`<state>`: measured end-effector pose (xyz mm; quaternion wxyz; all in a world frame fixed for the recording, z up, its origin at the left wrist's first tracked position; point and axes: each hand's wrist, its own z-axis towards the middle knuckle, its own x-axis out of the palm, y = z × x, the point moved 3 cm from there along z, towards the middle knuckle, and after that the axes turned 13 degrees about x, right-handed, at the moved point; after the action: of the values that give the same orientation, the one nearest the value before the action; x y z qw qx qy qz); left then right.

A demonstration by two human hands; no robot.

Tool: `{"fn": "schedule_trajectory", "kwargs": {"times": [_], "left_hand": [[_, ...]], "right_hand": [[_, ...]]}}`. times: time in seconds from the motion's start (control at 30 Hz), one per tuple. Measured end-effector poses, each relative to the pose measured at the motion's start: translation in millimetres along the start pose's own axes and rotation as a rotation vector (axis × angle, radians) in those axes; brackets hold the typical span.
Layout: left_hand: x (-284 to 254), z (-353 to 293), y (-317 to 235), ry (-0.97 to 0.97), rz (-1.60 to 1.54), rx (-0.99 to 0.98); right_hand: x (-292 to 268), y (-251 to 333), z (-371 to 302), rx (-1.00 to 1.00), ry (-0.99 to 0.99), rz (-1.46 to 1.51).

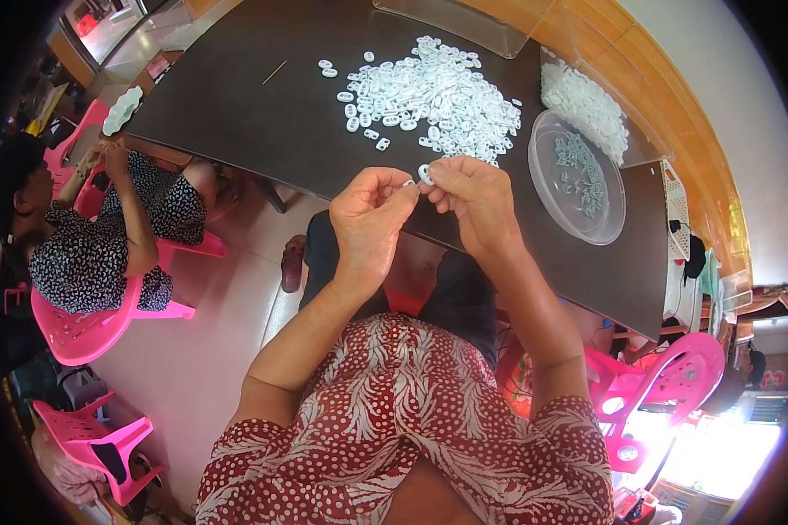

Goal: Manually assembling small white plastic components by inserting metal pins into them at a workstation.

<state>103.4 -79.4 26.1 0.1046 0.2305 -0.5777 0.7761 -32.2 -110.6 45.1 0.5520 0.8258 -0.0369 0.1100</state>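
Both my hands are raised close together at the near edge of the dark table. Between thumb and fingers, my right hand pinches a small white oval plastic piece. My left hand is closed in a pinch beside it, with a small white bit at its fingertips, too small to name. The two pinches nearly meet. Just beyond them lies a large heap of white oval plastic pieces with holes, several of them loose at its left side.
Right of the heap stands a round clear tub with small grey-green parts. Behind it a clear box holds many white pieces. A thin brown stick lies at the table's left. Another person sits on a pink chair at left.
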Motion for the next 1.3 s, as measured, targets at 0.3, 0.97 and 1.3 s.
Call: {"fn": "schedule_trajectory", "kwargs": {"times": [0.3,0.97,1.3], "left_hand": [[-3,0,0,-0.004,0.007,-0.019],[-4,-1,1,-0.019,-0.027,-0.007],[-5,0,7,0.050,-0.070,-0.012]], "right_hand": [[-4,-4,5,0.107,0.090,0.085],[8,-3,-3,-0.023,-0.027,-0.068],[11,-4,-10,-0.273,-0.068,-0.252]]}}
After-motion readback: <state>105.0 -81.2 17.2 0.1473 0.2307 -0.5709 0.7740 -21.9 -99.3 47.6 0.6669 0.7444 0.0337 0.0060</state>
